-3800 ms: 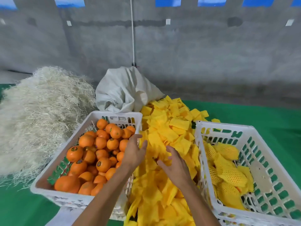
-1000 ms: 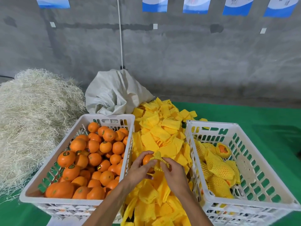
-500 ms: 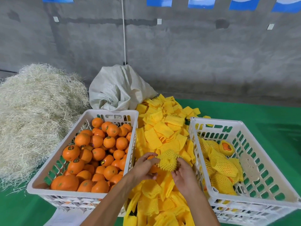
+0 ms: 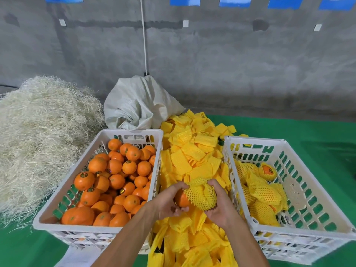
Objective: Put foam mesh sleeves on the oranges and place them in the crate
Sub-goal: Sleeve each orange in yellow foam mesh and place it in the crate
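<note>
Green matting is carrying two white crates — between them the left hand (image 4: 167, 201) is cupping an orange (image 4: 181, 199) while the right hand (image 4: 219, 206) is gripping the mesh sleeve (image 4: 201, 195) half over it; tugging unevenly could be tearing the foam or popping the fruit loose

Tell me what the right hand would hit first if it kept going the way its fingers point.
Probably the loose pile of yellow foam sleeves beyond the right hand, which holds the sleeved orange; depth is unclear.
</note>
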{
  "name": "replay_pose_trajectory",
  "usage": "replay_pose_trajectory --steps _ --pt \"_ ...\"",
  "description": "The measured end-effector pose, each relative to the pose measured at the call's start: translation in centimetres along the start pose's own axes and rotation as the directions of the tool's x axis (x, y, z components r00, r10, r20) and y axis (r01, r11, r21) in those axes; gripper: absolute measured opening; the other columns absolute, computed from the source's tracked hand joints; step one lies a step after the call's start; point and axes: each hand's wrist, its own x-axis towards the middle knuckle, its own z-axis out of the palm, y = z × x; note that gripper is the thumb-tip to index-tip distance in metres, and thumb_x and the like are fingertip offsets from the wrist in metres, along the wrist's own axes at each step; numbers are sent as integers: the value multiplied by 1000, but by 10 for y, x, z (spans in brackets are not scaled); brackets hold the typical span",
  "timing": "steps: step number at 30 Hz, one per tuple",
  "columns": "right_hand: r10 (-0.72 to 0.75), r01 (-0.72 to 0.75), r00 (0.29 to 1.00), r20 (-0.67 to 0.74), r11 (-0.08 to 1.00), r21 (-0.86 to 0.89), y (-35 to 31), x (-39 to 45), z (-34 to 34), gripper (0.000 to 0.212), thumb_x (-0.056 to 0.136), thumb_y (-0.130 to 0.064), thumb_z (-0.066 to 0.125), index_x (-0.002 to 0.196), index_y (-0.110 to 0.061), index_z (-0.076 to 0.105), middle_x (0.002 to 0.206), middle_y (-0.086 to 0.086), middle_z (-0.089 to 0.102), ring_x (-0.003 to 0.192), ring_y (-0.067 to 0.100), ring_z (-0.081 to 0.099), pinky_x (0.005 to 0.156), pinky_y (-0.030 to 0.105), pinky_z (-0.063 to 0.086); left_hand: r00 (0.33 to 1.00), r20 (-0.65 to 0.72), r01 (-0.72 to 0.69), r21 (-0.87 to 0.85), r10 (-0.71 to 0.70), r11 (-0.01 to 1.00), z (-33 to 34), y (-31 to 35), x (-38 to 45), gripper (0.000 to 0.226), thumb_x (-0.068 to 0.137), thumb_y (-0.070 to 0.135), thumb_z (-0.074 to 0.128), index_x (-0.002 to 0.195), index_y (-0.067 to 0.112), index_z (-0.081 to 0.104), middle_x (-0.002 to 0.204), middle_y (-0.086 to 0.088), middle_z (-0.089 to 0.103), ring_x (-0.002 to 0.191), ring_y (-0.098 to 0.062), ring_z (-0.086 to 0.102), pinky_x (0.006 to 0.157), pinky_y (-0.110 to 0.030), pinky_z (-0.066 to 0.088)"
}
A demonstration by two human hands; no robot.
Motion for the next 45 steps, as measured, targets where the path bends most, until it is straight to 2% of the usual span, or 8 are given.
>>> replay_pose_trajectory --steps 4,9,16,20,23,28,37,45 --pt "-11 14 999 53 998 -62 -3 -4 -2 64 79 -53 82 132 -21 64 127 7 71 116 25 69 103 43 51 1000 10 -8 48 7 999 1 -1 1 42 89 40 71 115 15 48 81 -9 65 64 -25 63 41 -22 31" --pt "-25 25 1000 18 999 -36 -8 -2 -1 60 81 -49 79 131 -18 65 124 8 73 111 24 71 93 41 53 1000 12 -10 43 9 999 -1 -3 2 48 86 42 75 118 18 48 81 -10 64 65 -26 64 42 -23 33" --pt "-254 306 911 -324 945 119 -5 4 4 53 99 -42 60 147 -22 49 150 8 52 135 28 52 111 48 42 876 -203 -460 -75 438 885 -6 -4 13 54 77 41 64 128 31 50 118 -18 59 67 -26 67 56 -37 43" --pt "-286 324 885 -367 945 43 1 7 7 56 99 -39 62 147 -15 48 146 12 55 133 30 53 108 47 43 820 -117 -566 -32 560 823 -1 -6 9 78 80 35 82 146 12 46 109 -14 74 85 -32 70 64 -37 48" --pt "-274 305 899 -341 951 41 4 10 15 58 96 -40 67 144 -14 48 133 8 61 121 28 60 102 48 49 755 -25 -645 154 655 749 0 -10 0 67 70 64 88 127 33 72 119 2 72 98 -15 66 78 -31 49" --pt "-203 230 941 -272 971 71 15 14 28 52 96 -35 68 141 -16 50 127 8 60 117 28 60 94 50 53 775 61 -629 178 629 757 2 -6 -2 71 66 72 82 119 24 79 159 11 40 146 -8 38 119 -46 39" --pt "-245 239 963 -110 969 -61 20 21 32 41 86 -40 73 119 -15 71 120 10 71 111 26 69 83 41 57 763 -73 -625 168 642 762 2 -7 0 65 58 63 94 102 18 79 109 -4 76 108 -26 72 99 -50 57" --pt "-701 591 712 -34 625 -509 21 11 36 34 95 -45 62 89 -12 64 74 2 60 67 7 52 61 18 44 684 -207 -670 201 700 715 3 -7 -3 61 55 62 95 85 12 75 95 -18 74 80 -21 69 77 -35 56"
